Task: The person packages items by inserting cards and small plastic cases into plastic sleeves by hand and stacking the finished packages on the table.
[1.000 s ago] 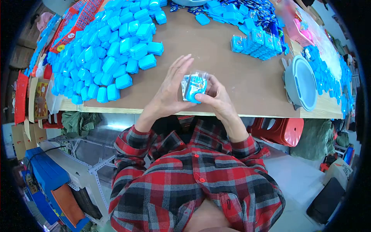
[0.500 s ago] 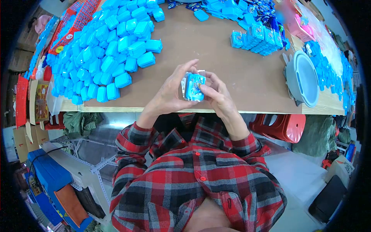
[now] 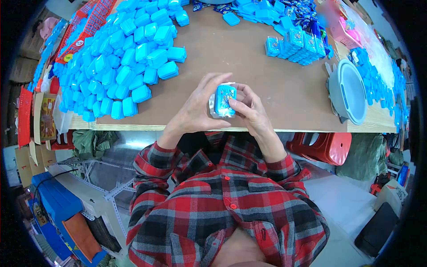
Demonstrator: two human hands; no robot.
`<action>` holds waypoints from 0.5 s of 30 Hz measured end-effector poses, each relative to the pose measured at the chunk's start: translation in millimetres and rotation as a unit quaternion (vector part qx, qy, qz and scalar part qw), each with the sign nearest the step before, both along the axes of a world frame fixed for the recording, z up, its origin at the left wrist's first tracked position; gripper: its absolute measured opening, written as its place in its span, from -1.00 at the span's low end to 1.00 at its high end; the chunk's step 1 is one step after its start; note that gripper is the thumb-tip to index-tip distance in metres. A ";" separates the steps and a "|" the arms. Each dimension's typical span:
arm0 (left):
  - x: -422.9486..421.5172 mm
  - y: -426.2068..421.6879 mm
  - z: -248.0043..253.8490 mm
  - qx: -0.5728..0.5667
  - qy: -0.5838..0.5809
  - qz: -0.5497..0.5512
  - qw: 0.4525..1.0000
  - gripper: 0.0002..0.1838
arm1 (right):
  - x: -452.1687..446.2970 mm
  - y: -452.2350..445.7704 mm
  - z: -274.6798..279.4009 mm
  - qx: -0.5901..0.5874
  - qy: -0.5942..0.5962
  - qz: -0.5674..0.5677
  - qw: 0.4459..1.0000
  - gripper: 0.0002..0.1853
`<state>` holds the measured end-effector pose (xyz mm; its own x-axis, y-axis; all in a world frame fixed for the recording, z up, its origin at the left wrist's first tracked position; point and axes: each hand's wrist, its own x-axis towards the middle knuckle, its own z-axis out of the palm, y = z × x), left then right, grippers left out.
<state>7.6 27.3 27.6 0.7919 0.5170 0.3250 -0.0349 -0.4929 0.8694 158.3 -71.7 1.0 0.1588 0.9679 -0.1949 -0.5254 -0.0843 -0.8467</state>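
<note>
A small blue plastic box (image 3: 225, 100) with a printed picture on its lid is held up over the near edge of the table, with clear film or pale wrapping around its edges. My right hand (image 3: 252, 110) grips it from the right, thumb pressed on the lid and fingers behind. On the other side, my left hand (image 3: 195, 107) curves around the box with thumb and fingers spread apart; whether its palm touches the wrapping I cannot tell.
Plain blue boxes (image 3: 126, 58) are heaped on the left of the brown table (image 3: 213, 49). Wrapped printed boxes (image 3: 296, 44) stand stacked at back right, near loose blue lids (image 3: 262, 12). A light blue basin (image 3: 351, 91) sits at right, a red stool (image 3: 331, 147) below.
The left hand's fingers and thumb have opened slightly away from the box, the thumb shifting lower. The box has tilted a little, its printed lid showing more squarely. The right hand keeps its grip.
</note>
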 end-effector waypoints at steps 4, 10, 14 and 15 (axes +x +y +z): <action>4.6 4.8 7.7 0.106 0.043 0.004 0.993 -0.20 | 4.0 0.1 -3.1 0.004 -0.020 -0.016 1.000 -0.40; 25.5 13.4 9.4 0.257 0.110 0.029 0.960 -0.33 | 17.6 -0.7 -8.3 0.008 -0.037 -0.040 0.998 -0.38; 61.5 24.2 6.1 0.242 0.097 0.001 0.966 -0.37 | 38.0 -3.1 -13.3 0.011 -0.025 -0.089 0.996 -0.42; 74.1 30.4 3.4 0.229 0.087 -0.003 0.970 -0.38 | 42.5 -3.6 -14.1 0.015 -0.001 -0.123 0.992 -0.46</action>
<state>81.7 57.6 31.0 0.8572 0.3457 0.3816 0.0885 -0.8291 0.5521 200.7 -75.3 -13.1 0.3908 0.9052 -0.1667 -0.5246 0.0703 -0.8484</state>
